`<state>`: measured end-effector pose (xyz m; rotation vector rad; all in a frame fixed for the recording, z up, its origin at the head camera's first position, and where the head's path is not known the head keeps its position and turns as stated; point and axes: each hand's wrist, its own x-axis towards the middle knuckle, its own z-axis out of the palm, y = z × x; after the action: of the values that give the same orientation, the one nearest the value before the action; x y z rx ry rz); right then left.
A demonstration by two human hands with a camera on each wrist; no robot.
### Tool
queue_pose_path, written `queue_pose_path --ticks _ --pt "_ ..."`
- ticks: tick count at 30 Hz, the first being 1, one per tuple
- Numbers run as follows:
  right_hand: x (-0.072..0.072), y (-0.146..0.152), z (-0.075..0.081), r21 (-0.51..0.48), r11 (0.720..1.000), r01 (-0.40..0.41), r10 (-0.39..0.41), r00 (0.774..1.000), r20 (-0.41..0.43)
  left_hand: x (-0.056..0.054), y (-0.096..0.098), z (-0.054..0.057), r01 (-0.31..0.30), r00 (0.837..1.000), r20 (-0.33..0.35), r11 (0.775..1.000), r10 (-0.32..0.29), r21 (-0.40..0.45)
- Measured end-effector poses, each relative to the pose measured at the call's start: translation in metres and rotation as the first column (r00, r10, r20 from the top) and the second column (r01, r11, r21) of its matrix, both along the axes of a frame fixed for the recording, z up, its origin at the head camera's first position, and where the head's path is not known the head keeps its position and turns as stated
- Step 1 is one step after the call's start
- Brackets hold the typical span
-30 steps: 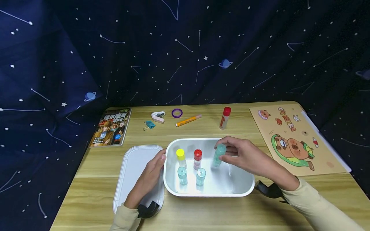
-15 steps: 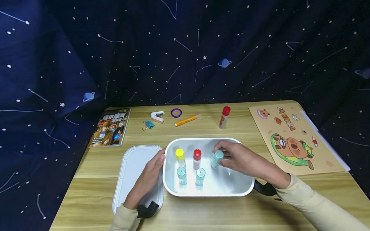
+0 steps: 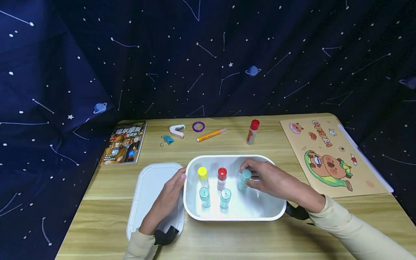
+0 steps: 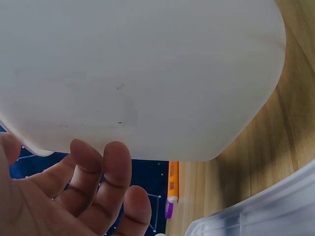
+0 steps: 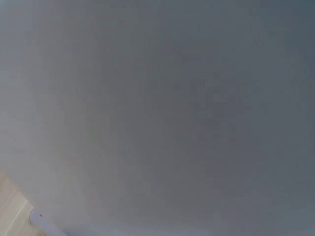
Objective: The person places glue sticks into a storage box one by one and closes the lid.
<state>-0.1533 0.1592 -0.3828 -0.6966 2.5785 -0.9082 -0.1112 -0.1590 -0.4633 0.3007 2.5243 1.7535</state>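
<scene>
A white plastic box (image 3: 273, 206) stands on the table, with several upright tubes shaped like glue sticks inside. My right hand (image 3: 269, 177) pinches a teal tube (image 3: 245, 175) between thumb and fingers in the box's right half. To its left stand a yellow-capped tube (image 3: 203, 173), a red-capped tube (image 3: 222, 174) and two other teal tubes (image 3: 205, 196). At the box's left end rests my left hand (image 3: 169, 193); in the left wrist view its loosely bent fingers (image 4: 116, 162) touch the outer wall. The right wrist view shows only a blurred pale surface and hides the hand.
A white lid (image 3: 156, 184) lies beneath my left forearm. Behind the box are a red-capped glue stick (image 3: 252, 133), an orange marker (image 3: 211, 135), a purple ring (image 3: 198, 126), a stapler (image 3: 177, 130) and a blue binder clip (image 3: 167, 140). A book (image 3: 124, 144) and a folder (image 3: 331, 155) flank them.
My right hand has lowered the teal tube within the box and still holds it. The left hand stays at the box's left end.
</scene>
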Motion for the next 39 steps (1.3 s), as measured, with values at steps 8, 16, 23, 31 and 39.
queue_pose_path --ticks 8,16,23,31,39 --pt "0.0 0.0 0.0 0.036 0.999 -0.008 0.01 0.998 -0.056 0.001 0.001 0.001 -0.014 1.0 0.009 1.0 0.014 -0.009" --pt "0.0 -0.001 -0.001 0.061 0.998 0.023 -0.018 0.997 -0.081 0.0 0.001 0.001 -0.015 1.0 0.006 1.0 0.015 -0.014" --pt "0.003 0.003 0.007 0.016 0.999 0.052 -0.052 0.998 -0.023 0.001 0.0 0.001 -0.005 1.0 0.007 1.0 0.005 -0.005" --pt "0.006 0.032 0.042 -0.084 0.992 0.089 -0.093 0.995 -0.038 0.0 -0.001 0.002 -0.01 1.0 0.008 1.0 0.01 -0.012" --pt "-0.033 0.074 0.044 -0.181 0.935 0.304 -0.332 0.931 -0.151 0.001 0.0 0.002 -0.008 1.0 0.013 1.0 0.009 -0.006"
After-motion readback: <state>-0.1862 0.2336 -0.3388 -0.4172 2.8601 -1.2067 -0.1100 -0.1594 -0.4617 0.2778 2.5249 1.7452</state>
